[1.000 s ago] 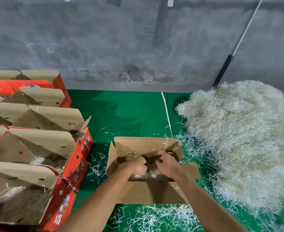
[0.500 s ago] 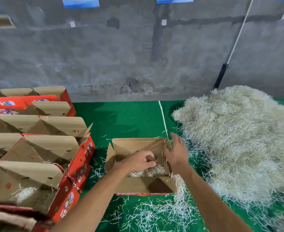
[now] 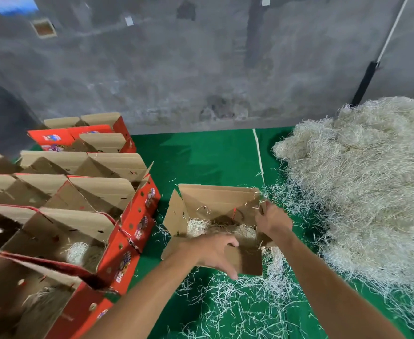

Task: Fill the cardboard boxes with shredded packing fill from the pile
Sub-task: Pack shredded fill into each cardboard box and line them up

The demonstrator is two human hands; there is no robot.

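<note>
Centrally, open cardboard box [image 3: 215, 204] on green mat [image 3: 201, 155], left hand [image 3: 215, 250] gripping its near flap, right hand [image 3: 273, 220] clasping its right flap, fill pile [image 3: 362, 182] along mat's right edge.

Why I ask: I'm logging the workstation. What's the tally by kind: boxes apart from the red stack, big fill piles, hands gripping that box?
Lone box: 1
Fill pile: 1
Hands gripping it: 2, left hand, right hand
Total: 4
</note>
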